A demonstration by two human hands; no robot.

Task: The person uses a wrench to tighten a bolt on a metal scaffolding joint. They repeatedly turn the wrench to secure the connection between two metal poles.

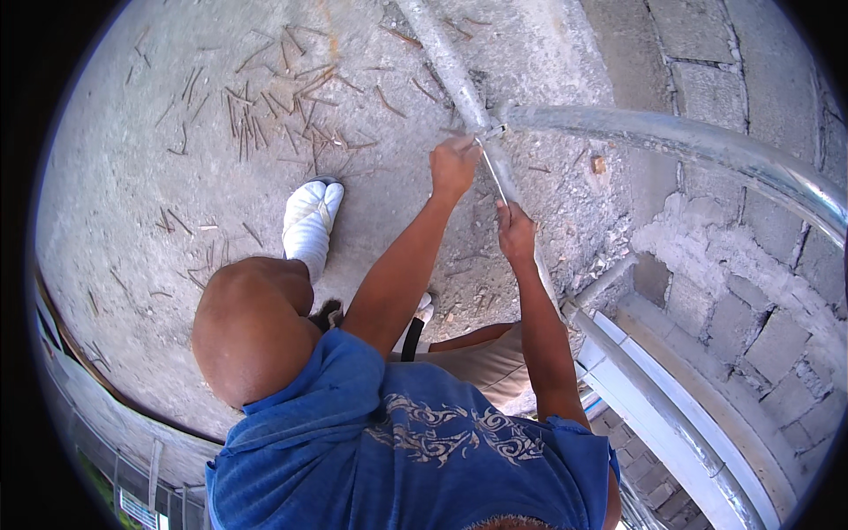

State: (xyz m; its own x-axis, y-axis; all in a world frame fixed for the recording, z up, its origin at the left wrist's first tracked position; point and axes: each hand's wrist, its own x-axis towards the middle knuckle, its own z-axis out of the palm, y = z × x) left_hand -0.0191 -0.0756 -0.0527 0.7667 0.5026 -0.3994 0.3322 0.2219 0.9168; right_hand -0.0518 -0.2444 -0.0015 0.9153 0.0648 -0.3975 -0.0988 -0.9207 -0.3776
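Observation:
A long grey metal pipe (pixel 450 71) runs from the top of the view down past both my hands. My left hand (pixel 453 168) is closed at the pipe's left side, its fingertips by the upper end of a thin, light-coloured rod (pixel 495 170). This rod lies along the pipe, and its lower end goes into my right hand (pixel 517 231), which is closed round it. Just above my left hand, a second grey pipe (pixel 654 128) meets the first at a small metal fitting (pixel 497 131). My fingers hide both rod ends.
Short rusty rods (pixel 256 115) lie scattered over the rough concrete floor (pixel 177 53). To the right rises a concrete block wall (pixel 698 97), with rubble at its foot. Another pipe (pixel 654 397) crosses a white ledge at the lower right. My white-covered foot (pixel 309 221) stands left of the pipe.

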